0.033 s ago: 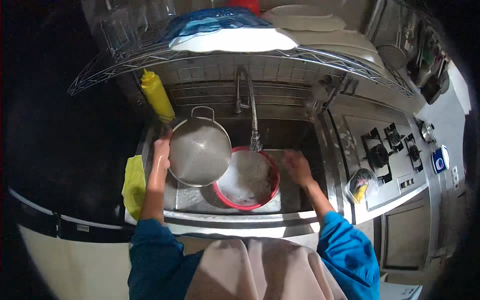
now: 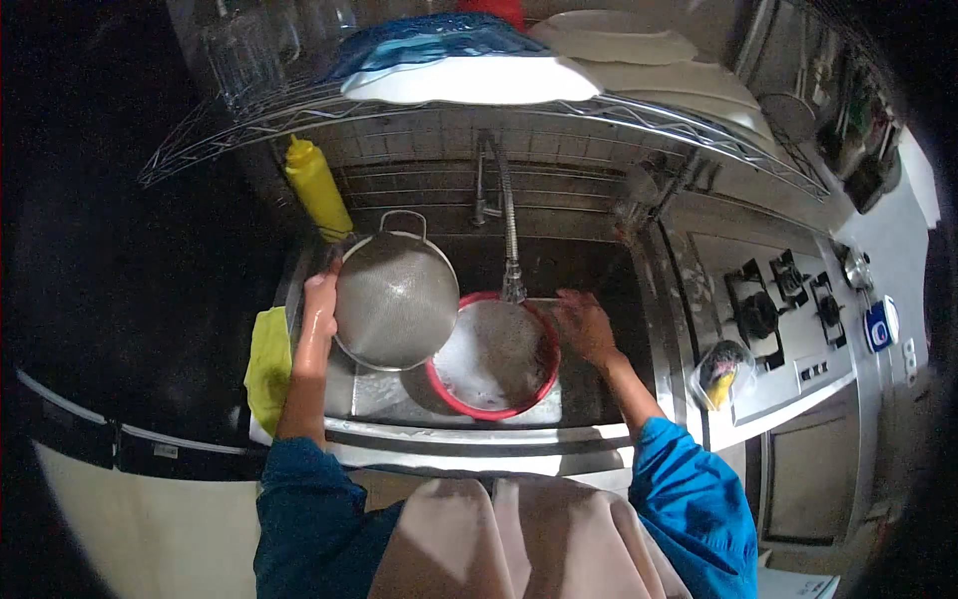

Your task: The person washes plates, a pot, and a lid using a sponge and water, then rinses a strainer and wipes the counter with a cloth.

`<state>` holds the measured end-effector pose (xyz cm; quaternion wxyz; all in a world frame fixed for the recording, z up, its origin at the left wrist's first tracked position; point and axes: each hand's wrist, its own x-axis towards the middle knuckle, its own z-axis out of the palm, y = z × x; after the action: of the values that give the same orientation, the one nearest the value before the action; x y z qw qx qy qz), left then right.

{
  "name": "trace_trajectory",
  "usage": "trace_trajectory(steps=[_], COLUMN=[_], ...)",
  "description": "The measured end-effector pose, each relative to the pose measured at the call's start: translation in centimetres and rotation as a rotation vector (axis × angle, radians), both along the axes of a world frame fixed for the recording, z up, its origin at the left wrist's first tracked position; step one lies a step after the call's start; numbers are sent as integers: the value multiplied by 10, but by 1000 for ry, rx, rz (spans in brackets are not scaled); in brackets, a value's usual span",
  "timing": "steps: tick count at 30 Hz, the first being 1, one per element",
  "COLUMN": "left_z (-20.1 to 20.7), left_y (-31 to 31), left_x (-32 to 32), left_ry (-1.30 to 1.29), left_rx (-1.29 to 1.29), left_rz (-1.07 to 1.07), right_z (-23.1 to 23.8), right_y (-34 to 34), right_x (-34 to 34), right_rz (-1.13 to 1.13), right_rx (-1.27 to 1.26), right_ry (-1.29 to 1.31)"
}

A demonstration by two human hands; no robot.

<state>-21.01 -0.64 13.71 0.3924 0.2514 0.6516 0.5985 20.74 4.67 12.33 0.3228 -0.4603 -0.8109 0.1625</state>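
My left hand (image 2: 320, 307) is closed on the left rim of a round metal mesh strainer (image 2: 396, 299). The strainer is tilted over the left part of the sink, and a wire loop handle sticks up at its far side. Beside it a red-rimmed basin (image 2: 496, 412) sits in the sink, holding cloudy, foamy water. The strainer's right edge slightly overlaps the basin in view. My right hand (image 2: 587, 327) hovers just right of the basin, its fingers apart and holding nothing. A faucet with a coiled spring hose (image 2: 512, 240) hangs over the basin's far rim.
A yellow squeeze bottle (image 2: 318, 188) stands behind the sink at left; a yellow-green cloth (image 2: 267, 369) lies on the left edge. Overhead runs a wire shelf (image 2: 239, 130) with dishes. At right are a gas stove (image 2: 798, 299) and a clear plastic bag (image 2: 722, 373).
My right hand has moved slightly left toward the basin, and its fingers look less blurred. The strainer and my left hand have hardly moved.
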Motion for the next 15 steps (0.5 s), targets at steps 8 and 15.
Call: trace_trajectory(steps=[8,15], left_z=[56,-36], left_y=[5,-4], left_x=[-16,62], left_ry=[11,-90], left_rx=[312,-128], left_rz=[50,-118], right_z=[-19,30], right_y=[95,182], right_x=[-39,-110], right_rz=[324,256], right_rx=[-274,7], right_ry=[353,-348])
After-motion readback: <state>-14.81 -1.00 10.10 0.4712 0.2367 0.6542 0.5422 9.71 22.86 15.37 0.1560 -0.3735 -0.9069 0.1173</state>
